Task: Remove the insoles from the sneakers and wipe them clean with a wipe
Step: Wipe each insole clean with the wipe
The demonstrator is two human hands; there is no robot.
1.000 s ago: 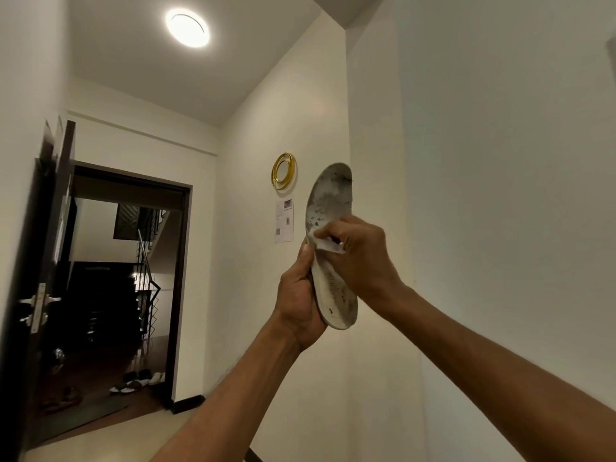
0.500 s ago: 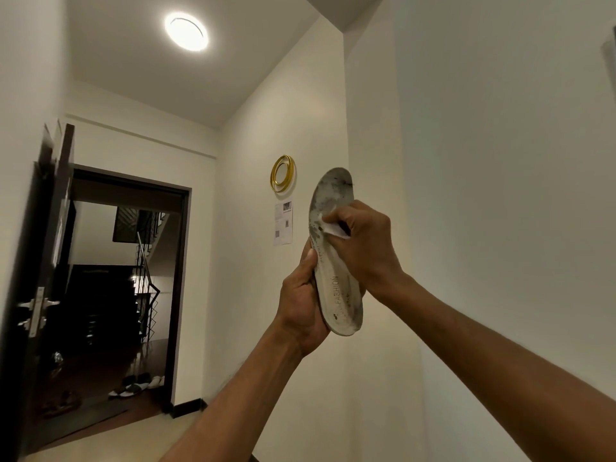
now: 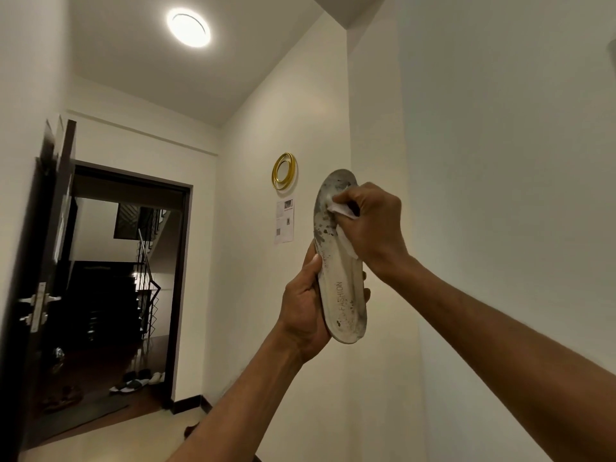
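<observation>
Insole [image 3: 343,288] held upright in mid-air, toe at 12 o'clock, heel at 6, grey stains on upper half. Left hand [image 3: 303,311] grips heel end; right hand [image 3: 373,221] pinches white wipe [image 3: 343,208] against toe area. Gold wall ring [image 3: 284,171] at 10 o'clock of toe

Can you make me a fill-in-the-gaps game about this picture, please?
1. The left hand holds up a dirty white foam insole printed with the word ____.
2. The right hand rubs its toe end with a crumpled white ____.
3. A round gold ring hangs above a sheet of ____.
4. The round ceiling light is switched ____.
Missing words: FASHION, wipe, paper, on.
</observation>
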